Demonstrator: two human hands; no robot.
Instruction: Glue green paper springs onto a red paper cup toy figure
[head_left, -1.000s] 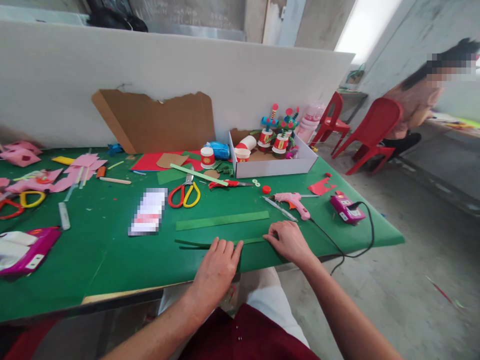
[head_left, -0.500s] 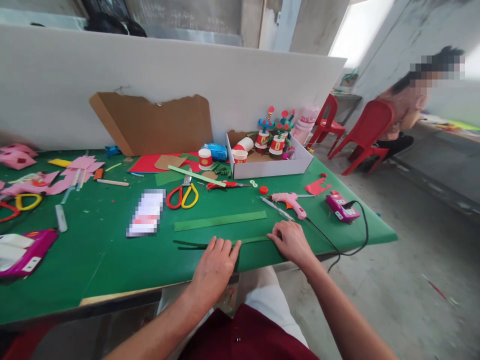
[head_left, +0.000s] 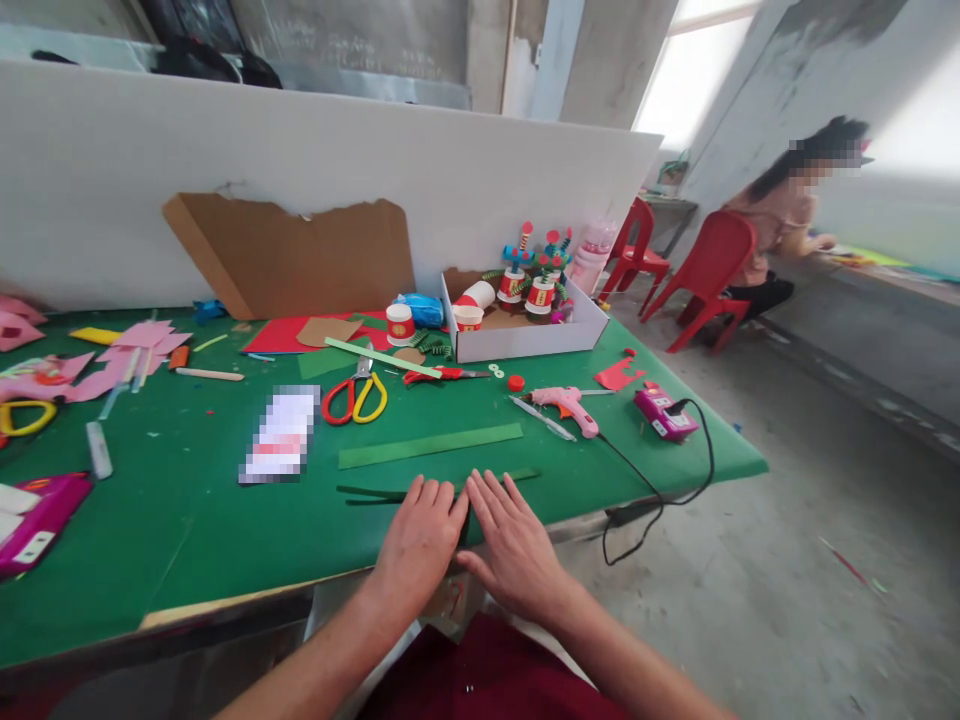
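A narrow dark green paper strip [head_left: 367,491] lies along the table's near edge, its middle covered by both hands. My left hand [head_left: 421,530] presses it to the table with bent, closed fingers. Beside it, fingertips almost meeting the left thumb, my right hand [head_left: 514,545] rests flat on the strip with fingers stretched out and thumb apart. Just beyond lies a wider, lighter green paper strip [head_left: 431,446]. Farther back are scissors with red and yellow handles [head_left: 355,398], and a pink glue gun [head_left: 568,404] lies to the right.
A white box [head_left: 529,341] holds decorated paper cups. To its left stands another paper cup [head_left: 400,324]. Purple power strips [head_left: 666,413] sit at both sides, and a black cable hangs over the right edge. A cardboard piece [head_left: 300,260] leans on the white partition. Another person sits on a red chair [head_left: 712,262].
My right hand has moved left along the strip, from its right end to beside my left hand, and its fingers have flattened out. The left hand stays on the strip.
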